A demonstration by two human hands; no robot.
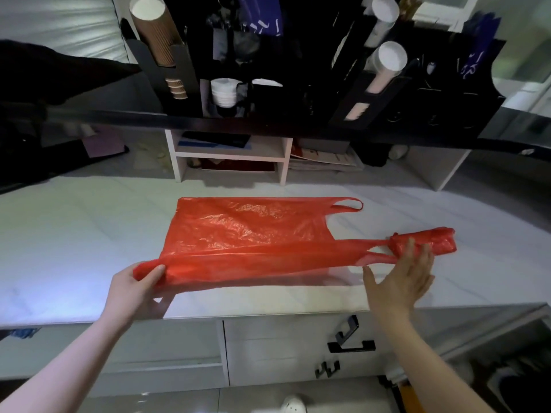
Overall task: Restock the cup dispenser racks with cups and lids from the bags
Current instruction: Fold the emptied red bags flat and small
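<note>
A flat, empty-looking red plastic bag (250, 236) lies spread on the white counter (74, 239). My left hand (140, 289) pinches the bag's near left corner and lifts it slightly. My right hand (401, 278) is flat with straight fingers, its fingertips touching the bag's near handle where a rolled red bundle (429, 241) is tied to it. On the shelf above stands a black dispenser rack (185, 70) with a brown cup stack (155, 31), white lids (223, 92), and white cup stacks (387, 59) on the right.
A white shelf unit (229, 156) with papers sits at the back of the counter under a dark shelf edge (268, 126). Below the counter edge are white cabinet drawers with black handles (350, 345). A shoe (293, 405) shows on the floor.
</note>
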